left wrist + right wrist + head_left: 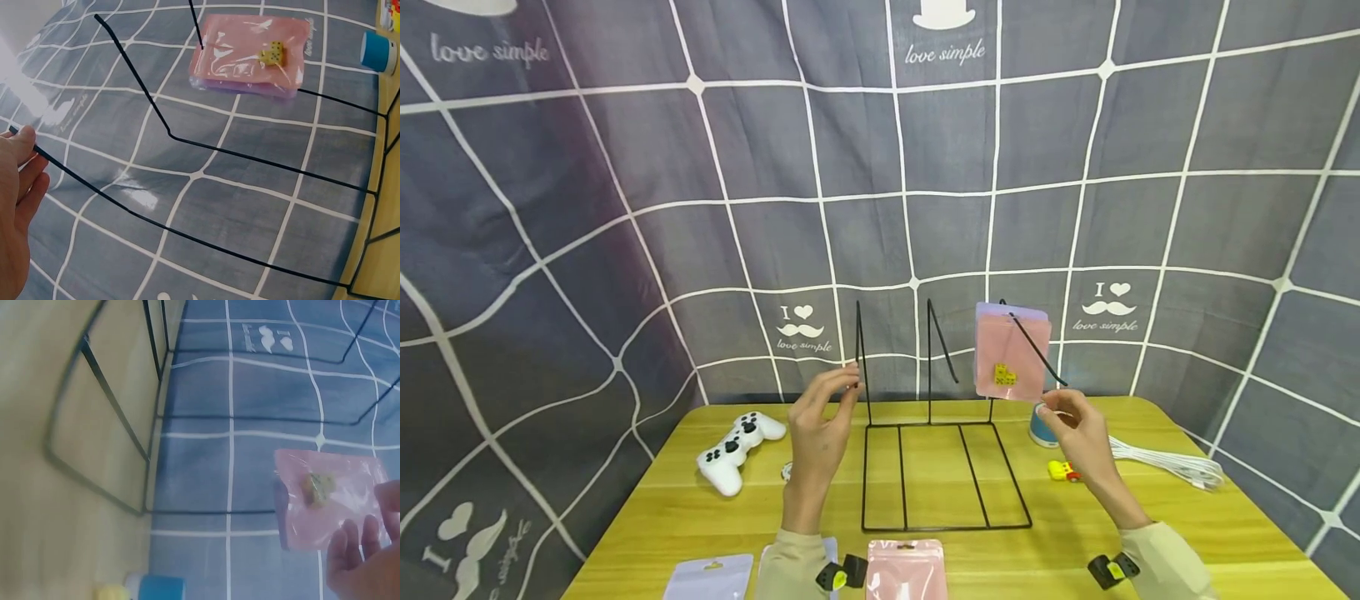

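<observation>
Left hand's pinching the black rack; right hand's by the pink pouch, right of centre, can't tell if gripping.

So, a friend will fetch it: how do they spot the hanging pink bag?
On the wooden table stands a black wire rack with three prongs. The pink bag hangs on the right-hand prong in the head view, in front of a lilac bag. Yellow dice show through it; the other pink bag lies on the table.
</observation>
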`<state>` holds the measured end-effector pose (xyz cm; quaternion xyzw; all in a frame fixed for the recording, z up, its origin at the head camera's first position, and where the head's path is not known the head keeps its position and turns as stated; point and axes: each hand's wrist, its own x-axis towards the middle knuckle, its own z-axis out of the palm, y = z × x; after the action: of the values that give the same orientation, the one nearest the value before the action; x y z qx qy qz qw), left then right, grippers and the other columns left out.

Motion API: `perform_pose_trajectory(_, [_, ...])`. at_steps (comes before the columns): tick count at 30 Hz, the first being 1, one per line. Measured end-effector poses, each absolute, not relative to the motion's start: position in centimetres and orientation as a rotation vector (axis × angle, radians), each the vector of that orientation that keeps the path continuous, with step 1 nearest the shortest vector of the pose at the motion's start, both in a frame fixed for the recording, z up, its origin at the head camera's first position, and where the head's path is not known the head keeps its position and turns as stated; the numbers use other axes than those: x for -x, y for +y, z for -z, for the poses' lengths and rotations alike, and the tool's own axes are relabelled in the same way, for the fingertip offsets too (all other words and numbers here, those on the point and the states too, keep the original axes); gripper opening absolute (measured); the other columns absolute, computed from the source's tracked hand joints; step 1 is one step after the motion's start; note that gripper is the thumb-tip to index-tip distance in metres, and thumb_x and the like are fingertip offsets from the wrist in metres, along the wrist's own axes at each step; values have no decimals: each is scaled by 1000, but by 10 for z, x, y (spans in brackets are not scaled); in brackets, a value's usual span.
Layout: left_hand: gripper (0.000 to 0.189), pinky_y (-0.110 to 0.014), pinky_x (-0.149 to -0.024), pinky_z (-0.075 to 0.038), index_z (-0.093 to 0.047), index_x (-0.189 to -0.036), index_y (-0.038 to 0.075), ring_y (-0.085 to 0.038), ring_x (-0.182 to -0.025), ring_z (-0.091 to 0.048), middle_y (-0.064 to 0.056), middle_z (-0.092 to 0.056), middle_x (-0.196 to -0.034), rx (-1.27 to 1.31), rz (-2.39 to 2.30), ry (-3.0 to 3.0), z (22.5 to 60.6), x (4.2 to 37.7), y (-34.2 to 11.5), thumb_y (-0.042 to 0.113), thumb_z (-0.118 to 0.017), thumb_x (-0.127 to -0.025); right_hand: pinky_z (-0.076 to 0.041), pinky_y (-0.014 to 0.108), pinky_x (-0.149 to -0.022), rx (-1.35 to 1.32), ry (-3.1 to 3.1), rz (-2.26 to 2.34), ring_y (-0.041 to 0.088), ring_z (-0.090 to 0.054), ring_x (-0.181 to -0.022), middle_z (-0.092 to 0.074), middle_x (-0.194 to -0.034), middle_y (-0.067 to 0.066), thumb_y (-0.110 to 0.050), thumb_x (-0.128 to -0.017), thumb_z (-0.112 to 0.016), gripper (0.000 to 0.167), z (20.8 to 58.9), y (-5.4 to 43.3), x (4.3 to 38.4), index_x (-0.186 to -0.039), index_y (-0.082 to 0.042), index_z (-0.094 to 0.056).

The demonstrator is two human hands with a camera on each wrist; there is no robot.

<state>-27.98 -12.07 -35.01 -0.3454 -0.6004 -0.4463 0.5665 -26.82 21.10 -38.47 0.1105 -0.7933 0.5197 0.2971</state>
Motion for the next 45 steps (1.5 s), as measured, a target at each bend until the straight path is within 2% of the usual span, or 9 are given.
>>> perform_pose_trajectory(6, [25,-30,-86,-54,-69,-91,-2,-31,-91,-67,-16,-69,-97,819,1043,-1407,350,281,-120,-15,-75,-70,-48,11,-79,-325,-2213,-1358,8,-58,-94,-61,-107,15,-10,-94,-60,21,414,215,267,-112,0,-59])
perform_pose_trajectory(11, [23,-31,-85,-55,-69,-89,-3,-33,-89,-67,-17,-69,-95,838,1041,-1387,350,282,-120,-15,-75,-70,-52,21,-75,-396,-2296,-1374,13,-60,-89,-61,-103,10,-12,-96,-57,23,421,208,253,-117,-1,-57])
perform_pose_trajectory(16, [20,-31,-85,-55,-69,-88,-4,-35,-89,-67,-17,-69,-94,854,1064,-1377,349,281,-121,-15,-73,-72,-56,30,-69,-421,-2384,-1544,22,-61,-84,-61,-100,10,-10,-95,-58,25,427,194,238,-118,-1,-56])
perform_pose_trajectory(24, [20,-32,-85,-55,-69,-89,-4,-34,-90,-66,-16,-69,-95,858,1084,-1379,350,282,-121,-14,-73,-72,-57,35,-65,-509,-2554,-1699,20,-61,-80,-61,-99,13,-16,-98,-54,28,444,188,219,-118,3,-52])
perform_pose_trajectory(29, [21,-33,-86,-55,-69,-90,-3,-34,-90,-66,-17,-69,-96,858,1076,-1384,351,283,-121,-14,-73,-72,-57,38,-64,-566,-2621,-1742,27,-61,-81,-60,-99,16,-20,-98,-53,29,453,182,212,-117,2,-52])
perform_pose_trajectory(33, [21,-32,-87,-54,-69,-89,-3,-33,-91,-67,-17,-69,-96,849,1078,-1385,350,283,-122,-14,-74,-72,-57,36,-64,-624,-2666,-1768,29,-61,-83,-61,-99,16,-20,-98,-53,25,461,171,205,-112,2,-54])
perform_pose_trajectory(39, [20,-31,-86,-54,-68,-88,-5,-31,-91,-67,-16,-69,-97,852,1078,-1395,350,283,-122,-14,-74,-72,-54,25,-68,-872,-2696,-1869,14,-60,-84,-60,-100,14,-15,-99,-51,20,476,159,196,-108,2,-55])
perform_pose_trajectory(45, [21,-30,-86,-54,-69,-88,-3,-32,-90,-67,-15,-69,-97,840,1069,-1396,351,282,-122,-14,-74,-71,-53,23,-69,-1107,-2674,-2149,10,-61,-79,-64,-93,9,-13,-101,-46,23,487,156,192,-112,7,-51])
